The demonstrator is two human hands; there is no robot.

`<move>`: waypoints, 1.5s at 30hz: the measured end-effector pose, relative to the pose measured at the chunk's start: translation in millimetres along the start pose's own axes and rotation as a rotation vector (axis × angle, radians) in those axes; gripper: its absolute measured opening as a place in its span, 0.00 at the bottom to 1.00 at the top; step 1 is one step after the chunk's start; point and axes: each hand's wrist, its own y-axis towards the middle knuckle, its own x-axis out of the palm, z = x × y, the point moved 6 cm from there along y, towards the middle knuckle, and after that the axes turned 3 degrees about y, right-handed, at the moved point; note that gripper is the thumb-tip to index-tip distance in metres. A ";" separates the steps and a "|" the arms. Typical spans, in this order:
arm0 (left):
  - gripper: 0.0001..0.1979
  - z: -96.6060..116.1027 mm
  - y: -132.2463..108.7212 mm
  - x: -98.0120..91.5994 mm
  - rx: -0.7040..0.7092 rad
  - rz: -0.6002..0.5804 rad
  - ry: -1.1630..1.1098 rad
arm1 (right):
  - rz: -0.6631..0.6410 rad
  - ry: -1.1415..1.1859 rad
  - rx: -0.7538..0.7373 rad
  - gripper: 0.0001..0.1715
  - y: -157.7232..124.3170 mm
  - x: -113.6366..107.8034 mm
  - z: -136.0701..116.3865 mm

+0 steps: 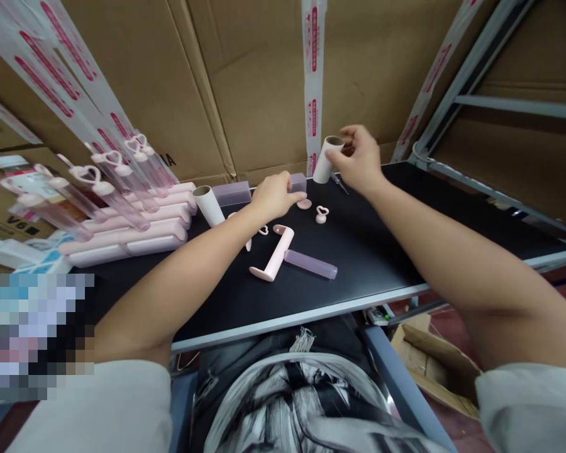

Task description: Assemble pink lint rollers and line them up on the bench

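Observation:
My right hand (358,158) grips the top of a white paper roll (324,162) that stands tilted on the black table (382,251) near its far edge. My left hand (274,195) rests palm down on the table, fingertips at a translucent purple box (299,182) and a flat pink disc (304,204); whether it holds anything I cannot tell. Close by lie a pink heart-topped cap (321,214), a pink roller handle (274,255) and a clear purple tube (310,263). A second white roll (209,205) leans to the left.
Stacked pink cases (136,233) with several clear heart-capped tubes (117,185) sit at the table's left. Taped cardboard boxes (245,88) wall off the back. A metal shelf frame (481,107) stands at right, an open carton (434,365) on the floor.

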 end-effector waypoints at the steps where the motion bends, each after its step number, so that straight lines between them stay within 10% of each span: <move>1: 0.20 0.7 2.2 5.6 0.031 -0.041 0.077 | 0.022 -0.032 0.048 0.36 -2.1 4.3 6.6; 10: 0.35 -7.1 26.4 35.7 0.098 -0.306 0.252 | -0.046 -0.115 0.172 0.30 -18.0 27.5 8.6; 15: 0.30 14.4 21.1 14.3 0.150 -0.289 0.348 | -0.045 -0.088 0.183 0.32 -19.2 28.9 13.3; 23: 0.30 36.4 -72.6 -40.5 0.010 -0.326 0.418 | -0.166 -0.081 0.231 0.45 -28.8 37.7 15.4; 30: 0.25 15.6 -129.2 -17.9 0.006 -0.514 0.228 | -0.187 -0.109 0.217 0.49 -27.9 36.8 11.9; 36: 0.19 5.9 -133.2 -41.7 0.067 -0.227 -0.041 | 0.022 0.041 0.065 0.34 -22.3 -0.5 -41.2; 42: 0.17 -10.9 -134.9 -66.2 -0.006 0.088 -0.492 | -0.851 0.523 -0.152 0.38 -81.0 27.5 -136.9; 45: 0.25 -12.8 -132.3 -69.8 -0.044 0.152 -0.870 | -0.892 0.430 -0.280 0.31 -96.4 31.7 -155.4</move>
